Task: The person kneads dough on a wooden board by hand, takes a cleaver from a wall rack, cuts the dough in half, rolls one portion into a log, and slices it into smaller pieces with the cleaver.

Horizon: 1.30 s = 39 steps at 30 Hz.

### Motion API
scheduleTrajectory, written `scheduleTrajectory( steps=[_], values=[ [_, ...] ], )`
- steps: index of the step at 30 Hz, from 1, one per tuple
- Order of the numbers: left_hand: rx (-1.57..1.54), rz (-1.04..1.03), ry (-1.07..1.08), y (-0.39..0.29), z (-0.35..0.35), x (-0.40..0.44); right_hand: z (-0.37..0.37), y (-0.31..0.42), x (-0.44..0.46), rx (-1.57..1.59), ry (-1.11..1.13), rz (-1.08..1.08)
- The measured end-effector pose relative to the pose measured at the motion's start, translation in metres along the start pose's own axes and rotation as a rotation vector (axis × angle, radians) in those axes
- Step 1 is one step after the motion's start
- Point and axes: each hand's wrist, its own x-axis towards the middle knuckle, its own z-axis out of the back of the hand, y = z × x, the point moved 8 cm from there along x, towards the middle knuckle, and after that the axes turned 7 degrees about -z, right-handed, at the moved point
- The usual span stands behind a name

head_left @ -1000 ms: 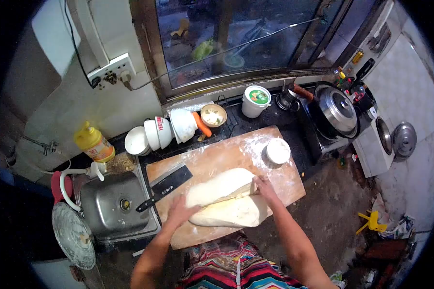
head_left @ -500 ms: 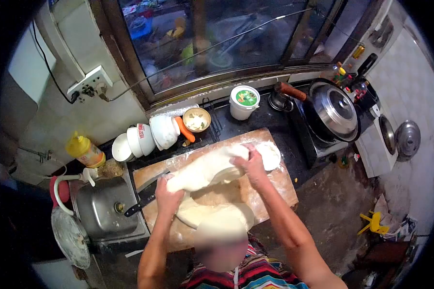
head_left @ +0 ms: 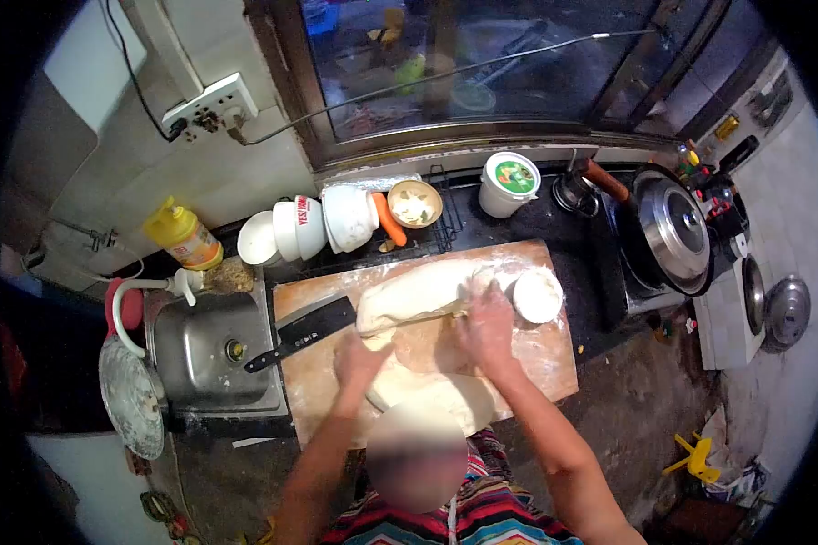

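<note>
Knife [head_left: 318, 320]: flat on the board [head_left: 318, 400], at 10 o'clock from the left hand.
Left hand [head_left: 362, 361]: low on the dough's left side, near the inner ends of both lengths; whether the fingers are wide or pinching cannot be told.
Dough [head_left: 420, 292]: on the board between and beneath the hands; far length runs from about 9 toward 2 o'clock, near length from about 10 toward 4, with bare board between. Whether they join by the left hand is unclear.
Right hand [head_left: 487, 327]: at the far length's right end, the nearer hand to that end; fingers bent over the dough, closure hidden.
White bowl [head_left: 538, 296]: just beside the right hand, at 2 o'clock.
Change: far length, lifted in both hands half a second earlier, now lies lower; the left hand has shifted toward 5 o'clock.
</note>
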Motion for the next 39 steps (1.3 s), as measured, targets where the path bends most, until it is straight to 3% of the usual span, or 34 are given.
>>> scheduleTrajectory(
  steps=[3,4,7,9,11,13,14,16,17,18,19,21,22,25,26,27,29,32,35,36,39],
  values=[
    [0.298,0.015,-0.137,-0.041,0.011,-0.016,-0.019,0.046,-0.01,-0.126,-0.015,0.094],
    [0.291,0.004,-0.158,-0.037,0.008,-0.018,-0.031,0.052,-0.006,-0.157,0.082,0.135],
    [0.144,0.052,-0.096,0.005,0.011,-0.021,-0.051,0.058,-0.002,-0.167,0.053,0.203],
    [0.104,0.144,-0.322,0.078,0.016,-0.042,-0.038,0.059,0.004,-0.137,0.092,0.176],
    [-0.188,0.232,-0.182,0.133,0.033,-0.071,-0.049,0.048,0.006,-0.14,0.089,0.165],
    [-0.412,0.142,-0.186,0.177,0.009,-0.087,-0.053,0.047,0.004,-0.117,0.096,0.19],
    [-0.528,0.089,-0.194,0.175,0.01,-0.088,-0.053,0.049,0.003,-0.097,0.125,0.198],
    [-0.759,0.17,-0.015,0.174,-0.004,-0.085,-0.042,0.051,-0.003,-0.15,0.127,0.257],
    [-0.869,0.209,0.087,0.164,-0.003,-0.087,-0.036,0.045,-0.005,-0.032,0.153,0.273],
    [-0.914,0.077,0.154,0.153,0.012,-0.086,-0.03,0.035,-0.007,0.088,0.18,0.288],
    [-1.003,0.093,0.171,0.148,0.028,-0.086,-0.024,0.027,-0.01,0.211,0.206,0.305],
    [-1.179,0.126,0.218,0.125,0.056,-0.084,0.001,-0.004,-0.02,0.25,-0.041,0.23],
    [-0.793,-0.039,0.151,0.099,0.069,-0.083,0.003,-0.035,-0.018,0.3,-0.12,0.182],
    [0.004,-0.271,-0.052,0.004,0.084,-0.089,0.047,-0.093,-0.015,0.484,-0.354,0.006],
    [0.142,-0.252,0.01,-0.018,0.071,-0.082,0.057,-0.109,-0.015,0.529,-0.368,-0.106],
    [0.172,-0.399,-0.071,-0.043,0.064,-0.074,0.045,-0.134,-0.008,0.37,-0.41,-0.058],
    [0.225,-0.683,-0.241,-0.076,0.034,-0.053,0.026,-0.157,0.005,0.283,-0.249,-0.079],
    [0.318,-0.761,-0.303,-0.087,0.02,-0.004,0.017,-0.154,0.019,0.128,-0.188,-0.042],
    [0.109,-0.449,0.06,-0.096,0.058,0.015,0.011,-0.147,0.024,-0.05,0.008,-0.221],
    [0.128,-0.588,-0.259,-0.105,0.085,-0.011,0.003,-0.146,0.03,-0.063,0.083,-0.144],
    [-0.012,-0.376,0.087,-0.086,0.059,-0.057,-0.012,-0.152,0.043,-0.06,-0.006,-0.063]
  ],
)
